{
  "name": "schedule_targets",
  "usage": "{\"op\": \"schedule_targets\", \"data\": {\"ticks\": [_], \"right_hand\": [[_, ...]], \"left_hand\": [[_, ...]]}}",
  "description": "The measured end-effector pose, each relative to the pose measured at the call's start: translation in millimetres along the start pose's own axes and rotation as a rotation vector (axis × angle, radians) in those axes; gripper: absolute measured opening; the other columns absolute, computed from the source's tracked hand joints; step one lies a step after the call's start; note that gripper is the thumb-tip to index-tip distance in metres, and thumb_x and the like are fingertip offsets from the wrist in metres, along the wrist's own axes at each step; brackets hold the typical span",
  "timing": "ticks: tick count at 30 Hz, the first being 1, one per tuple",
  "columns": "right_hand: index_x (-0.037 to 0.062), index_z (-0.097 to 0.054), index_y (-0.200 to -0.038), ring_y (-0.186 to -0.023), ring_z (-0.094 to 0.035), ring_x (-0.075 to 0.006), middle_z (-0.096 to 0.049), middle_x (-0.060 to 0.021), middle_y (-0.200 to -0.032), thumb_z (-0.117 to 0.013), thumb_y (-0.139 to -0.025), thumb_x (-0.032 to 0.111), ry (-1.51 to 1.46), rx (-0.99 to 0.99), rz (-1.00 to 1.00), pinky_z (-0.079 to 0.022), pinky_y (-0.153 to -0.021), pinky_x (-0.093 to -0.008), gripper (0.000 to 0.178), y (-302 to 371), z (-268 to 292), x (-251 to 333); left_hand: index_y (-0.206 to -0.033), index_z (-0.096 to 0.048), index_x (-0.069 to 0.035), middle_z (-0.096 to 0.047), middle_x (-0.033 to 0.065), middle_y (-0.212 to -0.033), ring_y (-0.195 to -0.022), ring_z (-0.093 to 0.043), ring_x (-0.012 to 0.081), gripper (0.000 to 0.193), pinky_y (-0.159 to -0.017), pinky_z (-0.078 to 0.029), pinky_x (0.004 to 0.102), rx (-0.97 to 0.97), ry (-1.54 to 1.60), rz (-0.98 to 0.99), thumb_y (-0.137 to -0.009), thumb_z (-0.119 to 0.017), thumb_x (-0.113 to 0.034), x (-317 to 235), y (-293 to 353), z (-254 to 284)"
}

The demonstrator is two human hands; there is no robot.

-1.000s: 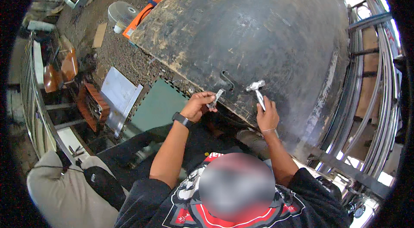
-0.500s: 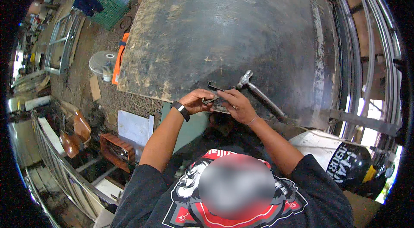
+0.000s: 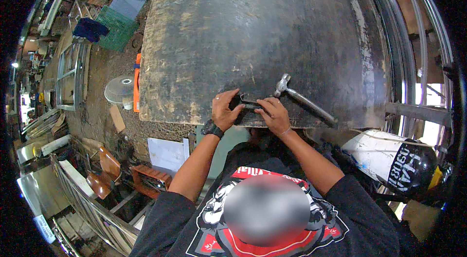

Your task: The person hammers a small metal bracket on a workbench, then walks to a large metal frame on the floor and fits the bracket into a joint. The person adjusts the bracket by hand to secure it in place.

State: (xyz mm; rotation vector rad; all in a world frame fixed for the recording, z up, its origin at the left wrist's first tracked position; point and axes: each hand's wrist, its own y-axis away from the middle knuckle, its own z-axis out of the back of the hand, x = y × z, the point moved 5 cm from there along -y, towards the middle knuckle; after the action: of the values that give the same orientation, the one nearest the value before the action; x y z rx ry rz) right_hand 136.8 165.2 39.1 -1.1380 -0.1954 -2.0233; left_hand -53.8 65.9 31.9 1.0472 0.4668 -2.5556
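we hold our left hand [image 3: 225,111] spread-fingered; our right hand [image 3: 276,115] touches the already bent strip [image 3: 250,102], pinch unclear; hammer [image 3: 306,101] idle.

Loc.: workshop, prob. metalwork. Evid.: big worn worktop [image 3: 272,28], scuffed dk. surface, w/ steel hammer [image 3: 309,104] lying on it; long metal profiles [image 3: 430,23] along R side; white/blk cyl. [image 3: 377,152] lower R. L side: bare-earth grnd. [image 3: 99,70], metal frame [image 3: 67,73], pedestal-type fan [image 3: 119,90] nr. worktop edge. Far-L clutter [image 3: 35,57] dim + small, poss. stored stock; can't ID.
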Motion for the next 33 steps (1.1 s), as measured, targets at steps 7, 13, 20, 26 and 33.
{"op": "schedule_targets", "data": {"ticks": [7,13,20,26,33], "right_hand": [[0.0047,-0.071,-0.119,-0.100,-0.065,-0.0355,-0.067,-0.0154,-0.107,-0.074,-0.091,0.023,0.030,0.018,-0.055,-0.054,-0.086,-0.0428,0.034,1.0,-9.4,-8.8],[0.0017,-0.069,-0.121,-0.107,-0.063,-0.0371,-0.066,-0.0180,-0.112,-0.073,-0.091,0.019,-0.029,0.037,-0.093,-0.051,-0.095,-0.0443,0.035,4.6,-12.5,-11.8],[0.0027,-0.067,-0.123,-0.114,-0.061,-0.0384,-0.062,-0.0197,-0.119,-0.073,-0.090,0.014,-0.092,0.055,-0.135,-0.050,-0.100,-0.0437,0.036,11.0,-11.3,-21.0],[0.0015,-0.067,-0.120,-0.110,-0.063,-0.0375,-0.062,-0.0182,-0.117,-0.073,-0.089,0.012,-0.091,0.035,-0.111,-0.052,-0.095,-0.0417,0.033,9.6,-11.0,-22.5],[0.0020,-0.066,-0.118,-0.110,-0.061,-0.0400,-0.062,-0.0194,-0.116,-0.072,-0.088,0.013,-0.120,0.082,-0.086,-0.051,-0.097,-0.0440,0.032,4.5,-8.8,-22.8]], "left_hand": [[-0.117,-0.076,-0.012,-0.072,0.0107,-0.116,-0.110,-0.064,0.0312,0.041,-0.095,-0.046,0.0435,-0.052,-0.038,-0.091,-0.077,-0.086,-0.017,4.0,-0.2,-8.5],[-0.113,-0.077,-0.014,-0.070,0.0078,-0.114,-0.106,-0.063,0.0303,0.036,-0.092,-0.044,0.0440,-0.070,-0.033,-0.083,-0.079,-0.084,-0.016,2.1,-2.1,-8.8],[-0.112,-0.077,-0.016,-0.068,0.0065,-0.112,-0.105,-0.062,0.0300,0.033,-0.091,-0.044,0.0447,-0.061,-0.042,-0.083,-0.081,-0.083,-0.020,5.6,-5.6,-13.0],[-0.118,-0.076,-0.016,-0.067,0.0082,-0.117,-0.112,-0.059,0.0310,0.036,-0.098,-0.042,0.0440,0.005,-0.054,-0.040,-0.082,-0.080,-0.015,8.7,-6.2,-14.1],[-0.114,-0.077,-0.016,-0.068,0.0064,-0.115,-0.110,-0.060,0.0304,0.031,-0.094,-0.043,0.0462,-0.019,-0.039,-0.078,-0.084,-0.080,-0.015,8.4,-5.0,-13.3]]}}
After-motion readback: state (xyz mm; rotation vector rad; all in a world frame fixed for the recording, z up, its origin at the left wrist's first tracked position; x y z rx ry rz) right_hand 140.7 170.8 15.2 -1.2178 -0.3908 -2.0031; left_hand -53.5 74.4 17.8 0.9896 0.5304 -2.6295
